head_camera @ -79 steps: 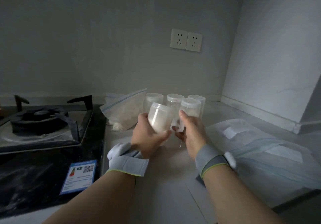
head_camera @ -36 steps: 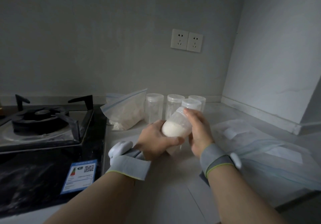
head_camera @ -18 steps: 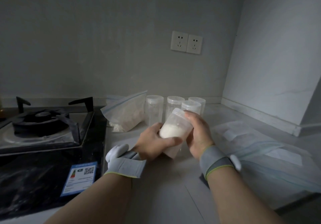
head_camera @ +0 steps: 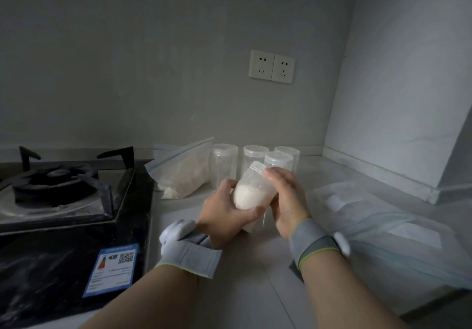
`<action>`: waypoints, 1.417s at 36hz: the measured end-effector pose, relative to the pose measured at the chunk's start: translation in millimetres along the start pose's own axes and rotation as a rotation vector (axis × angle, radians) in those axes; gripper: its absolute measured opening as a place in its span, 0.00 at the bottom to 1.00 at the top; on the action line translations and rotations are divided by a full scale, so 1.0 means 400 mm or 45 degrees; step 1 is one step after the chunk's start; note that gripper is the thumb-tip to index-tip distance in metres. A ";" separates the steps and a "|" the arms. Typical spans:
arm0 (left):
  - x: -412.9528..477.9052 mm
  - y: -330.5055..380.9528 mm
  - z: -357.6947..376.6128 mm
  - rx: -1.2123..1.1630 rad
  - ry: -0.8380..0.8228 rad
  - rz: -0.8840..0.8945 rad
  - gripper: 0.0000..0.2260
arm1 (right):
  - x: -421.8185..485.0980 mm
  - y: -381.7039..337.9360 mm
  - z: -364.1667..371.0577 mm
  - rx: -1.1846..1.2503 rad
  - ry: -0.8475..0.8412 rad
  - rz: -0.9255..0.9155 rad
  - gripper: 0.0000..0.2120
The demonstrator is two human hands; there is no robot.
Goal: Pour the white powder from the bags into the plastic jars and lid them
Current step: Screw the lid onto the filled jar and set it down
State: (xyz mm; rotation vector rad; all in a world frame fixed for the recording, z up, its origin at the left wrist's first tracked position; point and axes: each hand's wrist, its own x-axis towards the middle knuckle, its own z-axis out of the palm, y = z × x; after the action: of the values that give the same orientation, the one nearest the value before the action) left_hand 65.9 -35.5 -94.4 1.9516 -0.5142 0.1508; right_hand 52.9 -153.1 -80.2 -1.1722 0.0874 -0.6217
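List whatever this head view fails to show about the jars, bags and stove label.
- Head view, held jar: the seating of its lid is partly covered by the right hand, and its base by the left hand.
- Rear jars: too dim to tell contents; the nearest is partly behind the held jar.
- Flat bags: cut off by the right edge, count unclear.
- Stove label: print too small.

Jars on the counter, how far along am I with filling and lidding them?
Done: one jar holds powder, and flat bags at the right look emptied. In hand: left hand grips that tilted jar, right hand grips its lid. Left: four lidded jars behind look empty; another bag holds powder.
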 end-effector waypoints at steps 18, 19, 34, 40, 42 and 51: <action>-0.009 0.009 0.001 -0.134 -0.039 -0.060 0.31 | -0.004 0.001 0.002 0.016 -0.033 -0.009 0.09; -0.007 0.007 0.003 -0.138 -0.045 -0.063 0.32 | -0.004 0.001 0.000 0.038 -0.037 -0.015 0.09; -0.012 0.012 0.010 0.009 -0.006 0.026 0.36 | 0.007 0.016 -0.007 -0.029 -0.091 0.002 0.12; -0.008 0.008 0.004 -0.014 0.024 -0.008 0.35 | 0.009 0.012 -0.009 0.062 -0.115 0.046 0.07; -0.012 0.010 0.004 -0.013 0.008 0.002 0.36 | 0.007 0.013 -0.010 -0.005 -0.062 -0.007 0.08; -0.009 0.015 -0.006 0.011 -0.029 -0.012 0.36 | 0.017 0.015 -0.010 0.002 -0.049 0.072 0.15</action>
State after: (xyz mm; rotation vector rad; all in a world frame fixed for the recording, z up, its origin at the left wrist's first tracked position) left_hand 60.5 -34.6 -89.5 1.9655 -0.5200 0.1252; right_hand 59.4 -158.2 -85.6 -1.1761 0.0871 -0.5486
